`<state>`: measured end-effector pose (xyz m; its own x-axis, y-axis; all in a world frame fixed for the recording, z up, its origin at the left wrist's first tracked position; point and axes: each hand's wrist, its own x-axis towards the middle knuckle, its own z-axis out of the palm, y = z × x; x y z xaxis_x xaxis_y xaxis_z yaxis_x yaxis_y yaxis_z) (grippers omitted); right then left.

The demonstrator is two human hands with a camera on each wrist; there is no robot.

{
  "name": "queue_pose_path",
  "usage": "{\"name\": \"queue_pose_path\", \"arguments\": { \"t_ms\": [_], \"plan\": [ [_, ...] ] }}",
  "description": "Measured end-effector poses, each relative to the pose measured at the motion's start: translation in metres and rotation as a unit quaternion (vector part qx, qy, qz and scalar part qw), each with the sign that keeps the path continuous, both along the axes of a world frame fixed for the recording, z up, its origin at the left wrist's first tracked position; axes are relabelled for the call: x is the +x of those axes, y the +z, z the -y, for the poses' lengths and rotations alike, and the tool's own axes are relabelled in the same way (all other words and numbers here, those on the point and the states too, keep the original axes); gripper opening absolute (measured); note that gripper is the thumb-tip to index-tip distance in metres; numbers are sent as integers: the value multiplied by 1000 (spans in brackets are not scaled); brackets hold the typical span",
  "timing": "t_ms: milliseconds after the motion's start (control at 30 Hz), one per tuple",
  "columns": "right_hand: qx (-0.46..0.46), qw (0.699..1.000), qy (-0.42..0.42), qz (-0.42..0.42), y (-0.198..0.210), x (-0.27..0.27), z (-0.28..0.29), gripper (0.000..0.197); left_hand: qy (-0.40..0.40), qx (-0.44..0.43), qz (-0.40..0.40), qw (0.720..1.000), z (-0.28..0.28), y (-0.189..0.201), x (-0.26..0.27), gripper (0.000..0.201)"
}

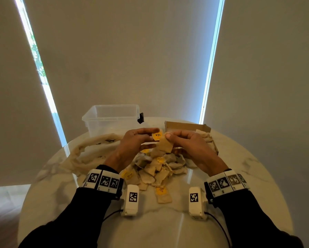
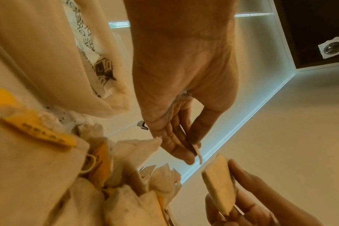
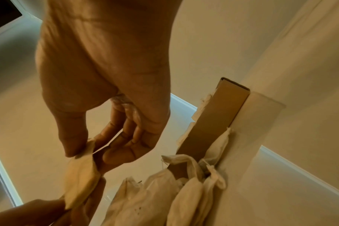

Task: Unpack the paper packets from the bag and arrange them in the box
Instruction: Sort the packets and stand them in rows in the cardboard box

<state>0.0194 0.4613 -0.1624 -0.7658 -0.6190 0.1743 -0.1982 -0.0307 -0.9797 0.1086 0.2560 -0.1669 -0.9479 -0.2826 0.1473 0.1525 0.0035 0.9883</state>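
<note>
Round marble table [image 1: 239, 176] carries everything. Cloth bag [image 1: 89, 149] slumped flat left of packet pile [image 1: 157, 169], which sits at table middle. Clear plastic tub [image 1: 112, 119] behind bag. Cardboard box [image 1: 187, 127] right of pile, several packets already inside. Right hand [image 1: 187, 145] above pile, thumb and forefinger pinching one paper packet [image 1: 166, 144]. Left hand [image 1: 132, 142] just beside, fingers pinching that packet's yellow tag [image 1: 157, 136].

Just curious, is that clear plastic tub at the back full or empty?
Empty: the clear tub shows only bare walls and floor; the packets lie heaped on the table.
</note>
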Motion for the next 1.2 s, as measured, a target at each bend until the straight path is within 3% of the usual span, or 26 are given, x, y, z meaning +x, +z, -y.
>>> {"name": "queue_pose_path", "arguments": {
  "t_ms": [167,300,433,567,700,867,1033,1200],
  "plan": [
    [-22,999,5,32,0,-2,-2,24,45,44,-42,997,5,-1,-4,26],
    [-35,999,15,36,1,-3,-3,29,78,-15,-53,995,10,-7,-4,22],
    [-56,998,1,16,2,-4,-4,32,10,-91,1,996,7,-4,1,23],
    [-64,998,-23,-7,1,-4,-3,34,-81,-99,39,991,-2,3,3,36],
    [-76,997,-24,15,0,-3,0,39,-55,-169,34,983,-4,0,2,26],
    [12,1000,-14,-4,1,-1,1,45,-48,-189,43,980,-1,-4,-1,18],
    [-17,999,-29,2,10,-1,-7,40,-44,-204,63,976,-2,-4,-1,18],
    [112,993,0,-48,18,1,-3,35,-31,-206,68,976,1,-6,1,12]
  ]
}}
